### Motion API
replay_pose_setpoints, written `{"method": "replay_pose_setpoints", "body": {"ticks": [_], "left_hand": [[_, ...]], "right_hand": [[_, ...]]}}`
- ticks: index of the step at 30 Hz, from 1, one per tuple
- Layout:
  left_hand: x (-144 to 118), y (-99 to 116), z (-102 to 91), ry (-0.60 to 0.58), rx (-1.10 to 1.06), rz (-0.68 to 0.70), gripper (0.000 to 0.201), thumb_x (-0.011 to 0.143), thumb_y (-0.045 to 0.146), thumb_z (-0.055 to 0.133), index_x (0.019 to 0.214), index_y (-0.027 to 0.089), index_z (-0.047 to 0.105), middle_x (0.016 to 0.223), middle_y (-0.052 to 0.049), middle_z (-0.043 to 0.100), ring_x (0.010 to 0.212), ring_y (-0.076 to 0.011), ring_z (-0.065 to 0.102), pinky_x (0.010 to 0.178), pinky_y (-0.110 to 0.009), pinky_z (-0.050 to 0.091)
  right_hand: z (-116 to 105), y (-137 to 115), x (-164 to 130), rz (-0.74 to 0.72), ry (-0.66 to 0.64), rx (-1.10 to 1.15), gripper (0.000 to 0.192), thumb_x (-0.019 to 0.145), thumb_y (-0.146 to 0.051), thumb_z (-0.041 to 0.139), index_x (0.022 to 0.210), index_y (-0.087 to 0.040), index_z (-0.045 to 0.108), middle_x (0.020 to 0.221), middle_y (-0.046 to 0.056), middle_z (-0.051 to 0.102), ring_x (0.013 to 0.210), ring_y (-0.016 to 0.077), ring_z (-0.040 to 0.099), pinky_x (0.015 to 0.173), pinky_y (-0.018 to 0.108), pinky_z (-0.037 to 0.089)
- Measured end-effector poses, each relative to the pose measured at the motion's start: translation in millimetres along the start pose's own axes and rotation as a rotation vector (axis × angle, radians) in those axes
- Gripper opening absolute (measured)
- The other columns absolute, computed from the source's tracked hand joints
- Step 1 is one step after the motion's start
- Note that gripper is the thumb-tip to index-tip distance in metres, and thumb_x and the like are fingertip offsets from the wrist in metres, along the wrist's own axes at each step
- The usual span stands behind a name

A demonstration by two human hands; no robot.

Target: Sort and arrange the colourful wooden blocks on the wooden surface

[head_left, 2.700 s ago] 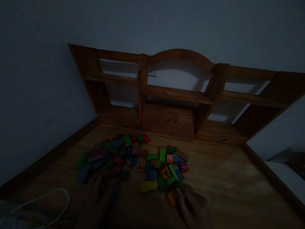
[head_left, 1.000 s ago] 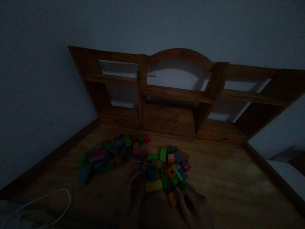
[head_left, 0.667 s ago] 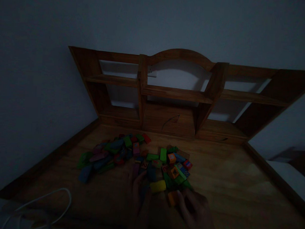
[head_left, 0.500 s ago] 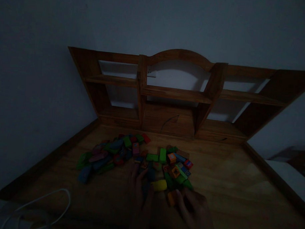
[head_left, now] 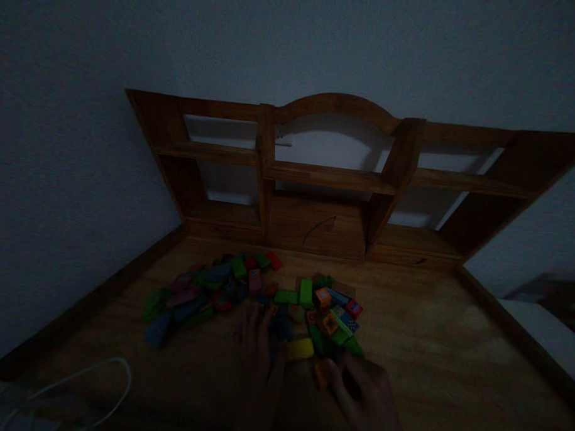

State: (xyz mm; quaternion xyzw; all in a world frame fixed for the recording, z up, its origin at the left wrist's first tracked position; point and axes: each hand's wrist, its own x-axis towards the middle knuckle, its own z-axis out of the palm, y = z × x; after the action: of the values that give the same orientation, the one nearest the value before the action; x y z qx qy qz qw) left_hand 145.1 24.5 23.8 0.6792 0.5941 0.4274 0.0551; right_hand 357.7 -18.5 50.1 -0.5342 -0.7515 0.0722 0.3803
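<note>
In dim light, my left hand (head_left: 258, 349) lies over the near edge of a scattered group of toy blocks. Its fingers are stretched out, the tips resting by small dark blocks, and the thumb lies beside a yellow block (head_left: 300, 350). My right hand (head_left: 369, 391) is closed, thumb and fingers pinched at an orange block (head_left: 321, 374) whose left end sticks out past the thumb. Just beyond it lie green blocks (head_left: 353, 346), an orange block with a dark picture (head_left: 330, 323) and a checkered block (head_left: 353, 326). Shadow hides the right fingertips.
Left of my hands a heap of coloured blocks (head_left: 188, 297) covers part of the wooden tabletop (head_left: 419, 346). Along the back stands a wooden shelf unit (head_left: 331, 174) against the wall. A white cable (head_left: 127, 373) loops at the lower left.
My left hand has shifted slightly left, its fingers straighter and covering more of a small block. The right hand stays at the orange block with hardly any movement.
</note>
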Motion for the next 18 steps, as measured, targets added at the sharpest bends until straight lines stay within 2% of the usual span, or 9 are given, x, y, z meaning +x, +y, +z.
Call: {"method": "replay_pose_setpoints", "body": {"ticks": [8, 14, 18], "left_hand": [[-2.9, 17.6, -0.7, 0.024, 0.068, 0.008, 0.052, 0.097, 0.030, 0.047, 0.147, 0.020, 0.038, 0.158, -0.016, 0.029, 0.149, -0.0353, 0.018, 0.116, -0.065, 0.021], [-2.2, 17.8, 0.4, 0.026, 0.060, 0.026, 0.052, 0.095, 0.029, 0.049, 0.146, 0.020, 0.039, 0.158, -0.016, 0.028, 0.149, -0.0366, 0.019, 0.115, -0.067, 0.022], [1.9, 27.2, -12.7, 0.088, -0.005, 0.031, 0.050, 0.096, 0.027, 0.048, 0.146, 0.025, 0.040, 0.157, -0.012, 0.032, 0.148, -0.0343, 0.022, 0.117, -0.063, 0.024]], "right_hand": [[3.1, 2.4, -1.7, -0.002, 0.009, 0.017, 0.025, 0.101, -0.028, 0.052, 0.078, -0.021, 0.058, 0.064, -0.001, 0.061, 0.055, 0.0128, 0.061, 0.054, 0.023, 0.041], [2.3, 2.0, -1.0, 0.011, -0.023, 0.018, 0.027, 0.101, -0.028, 0.050, 0.076, -0.021, 0.057, 0.063, -0.001, 0.060, 0.055, 0.0126, 0.060, 0.055, 0.023, 0.042], [1.6, 0.9, -0.8, 0.012, -0.021, 0.011, 0.027, 0.101, -0.028, 0.050, 0.076, -0.021, 0.059, 0.061, -0.001, 0.059, 0.053, 0.0124, 0.058, 0.054, 0.023, 0.042]]}}
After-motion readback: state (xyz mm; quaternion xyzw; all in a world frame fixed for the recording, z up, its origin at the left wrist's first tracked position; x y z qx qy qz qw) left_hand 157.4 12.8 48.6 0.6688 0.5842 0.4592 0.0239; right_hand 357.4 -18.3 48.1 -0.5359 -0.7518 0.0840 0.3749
